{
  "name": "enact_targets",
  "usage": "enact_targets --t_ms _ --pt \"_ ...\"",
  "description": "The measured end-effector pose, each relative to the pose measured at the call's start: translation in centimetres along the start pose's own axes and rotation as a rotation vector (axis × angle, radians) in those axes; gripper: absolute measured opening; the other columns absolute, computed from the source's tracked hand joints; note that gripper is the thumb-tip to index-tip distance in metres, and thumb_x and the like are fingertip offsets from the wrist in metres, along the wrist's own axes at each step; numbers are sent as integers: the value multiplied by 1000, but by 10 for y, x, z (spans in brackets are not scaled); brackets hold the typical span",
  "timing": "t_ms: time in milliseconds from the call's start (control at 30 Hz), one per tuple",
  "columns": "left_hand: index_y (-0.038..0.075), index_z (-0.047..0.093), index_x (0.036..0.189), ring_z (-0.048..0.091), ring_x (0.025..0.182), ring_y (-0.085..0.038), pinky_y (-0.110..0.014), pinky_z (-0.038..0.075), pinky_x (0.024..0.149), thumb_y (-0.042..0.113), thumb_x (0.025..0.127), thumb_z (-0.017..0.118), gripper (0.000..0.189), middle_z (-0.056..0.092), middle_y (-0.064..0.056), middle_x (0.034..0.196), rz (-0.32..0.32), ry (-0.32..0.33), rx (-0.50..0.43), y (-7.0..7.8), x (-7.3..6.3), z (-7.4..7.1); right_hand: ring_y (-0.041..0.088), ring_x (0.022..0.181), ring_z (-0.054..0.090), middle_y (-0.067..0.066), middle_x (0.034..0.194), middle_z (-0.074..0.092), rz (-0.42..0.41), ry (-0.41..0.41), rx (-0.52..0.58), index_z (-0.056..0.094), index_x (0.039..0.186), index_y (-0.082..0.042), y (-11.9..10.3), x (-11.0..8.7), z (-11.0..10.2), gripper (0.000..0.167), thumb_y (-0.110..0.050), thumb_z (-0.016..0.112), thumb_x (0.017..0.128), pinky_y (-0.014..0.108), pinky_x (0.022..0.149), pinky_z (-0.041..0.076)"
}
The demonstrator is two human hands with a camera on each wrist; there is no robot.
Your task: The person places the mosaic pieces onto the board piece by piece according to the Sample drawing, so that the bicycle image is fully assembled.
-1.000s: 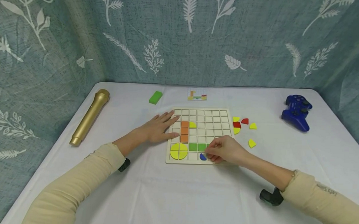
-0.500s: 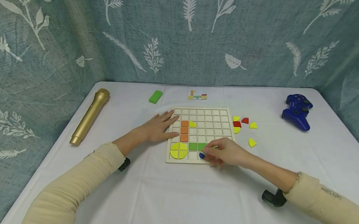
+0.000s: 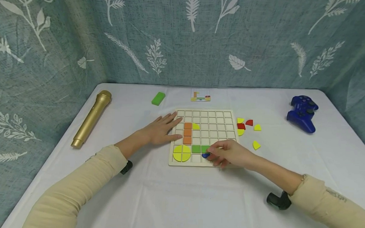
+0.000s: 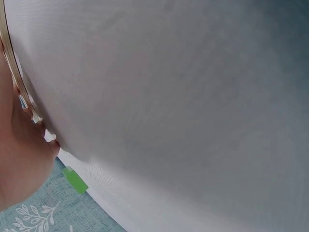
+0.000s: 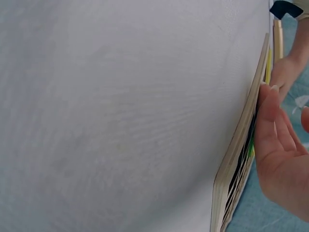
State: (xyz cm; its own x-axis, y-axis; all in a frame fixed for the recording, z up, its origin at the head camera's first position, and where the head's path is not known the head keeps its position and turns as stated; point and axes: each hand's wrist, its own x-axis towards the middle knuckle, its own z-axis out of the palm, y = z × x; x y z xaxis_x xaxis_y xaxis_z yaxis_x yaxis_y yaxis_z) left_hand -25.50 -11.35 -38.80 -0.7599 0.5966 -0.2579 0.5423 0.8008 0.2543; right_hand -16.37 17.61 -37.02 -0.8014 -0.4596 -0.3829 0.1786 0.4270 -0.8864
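Observation:
A pale wooden grid board (image 3: 205,114) lies mid-table. My left hand (image 3: 163,130) rests on its left edge, fingers spread; in the left wrist view, the hand (image 4: 24,154) shows at the left border. My right hand (image 3: 229,154) is over the lower right, its curled fingers pinching the right side of a blue half-round tile (image 3: 205,155). That tile lies just below the green square tiles (image 3: 196,149); my fingers cover part of it. Orange square tiles (image 3: 187,133), a yellow quarter-round tile (image 3: 195,126) and a yellow circle of quarter tiles (image 3: 181,153) sit on the board.
Loose red tiles (image 3: 249,122) and yellow tiles (image 3: 256,145) lie right of the board. A pattern card (image 3: 200,95) and a green block (image 3: 158,98) are behind it. A gold microphone (image 3: 91,119) lies far left, a blue game controller (image 3: 302,114) far right.
The blue half-round tile has turned and shifted slightly up, its straight side now along the green tiles. My right hand has moved slightly with it; my left hand stays put.

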Motion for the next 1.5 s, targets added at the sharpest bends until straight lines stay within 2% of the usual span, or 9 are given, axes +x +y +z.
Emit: enact_targets --t_ms 200,433,567,733,900,1167,1333,1500 --pt "21 7 155 -3 144 -27 -48 2 114 62 96 35 78 -6 -7 159 -3 2 3 0 0 -2 23 77 66 10 95 70 19 -9 26 65 117 -2 -1 2 -4 33 -28 59 96 27 65 54" --pt "18 8 155 -2 144 -29 -49 2 113 61 96 37 79 -5 -10 158 8 6 -6 1 -2 -1 23 89 66 17 108 67 8 -154 186 52 128 8 8 4 -21 42 -24 52 100 31 79 54" --pt "19 8 155 -2 144 -29 -49 2 113 62 96 37 78 -5 -9 159 9 8 -10 1 -2 -1 23 91 66 17 107 67 16 -182 246 49 129 11 12 3 -34 45 -24 51 101 34 83 53" --pt "22 6 155 -3 144 -26 -47 1 114 64 95 35 79 -7 -6 159 -4 1 2 -1 0 1 21 90 67 14 104 68 35 -134 293 46 131 13 14 0 -53 47 -23 49 102 32 83 53" --pt "22 6 155 -3 144 -26 -47 2 114 64 95 34 79 -7 -6 159 -6 1 0 -2 2 2 20 90 66 15 107 67 45 -39 316 40 136 14 14 -5 -74 50 -22 49 102 31 84 52" --pt "22 5 155 -4 144 -26 -47 1 114 66 94 33 80 -7 -6 159 -11 -7 5 -1 2 2 18 101 64 11 111 64 53 75 318 31 142 11 20 -14 -111 61 -31 50 101 29 89 49" --pt "22 6 155 -3 144 -26 -48 2 114 65 95 33 79 -6 -6 159 -13 -8 6 -2 2 2 15 101 64 12 114 63 45 113 245 30 142 12 29 -16 -125 62 -31 49 101 28 90 49" --pt "22 6 155 -3 144 -26 -47 2 114 64 95 34 79 -6 -6 159 -18 -5 3 -1 1 1 14 104 61 23 127 55 26 102 104 33 140 13 36 -15 -131 54 -25 46 103 26 91 48"
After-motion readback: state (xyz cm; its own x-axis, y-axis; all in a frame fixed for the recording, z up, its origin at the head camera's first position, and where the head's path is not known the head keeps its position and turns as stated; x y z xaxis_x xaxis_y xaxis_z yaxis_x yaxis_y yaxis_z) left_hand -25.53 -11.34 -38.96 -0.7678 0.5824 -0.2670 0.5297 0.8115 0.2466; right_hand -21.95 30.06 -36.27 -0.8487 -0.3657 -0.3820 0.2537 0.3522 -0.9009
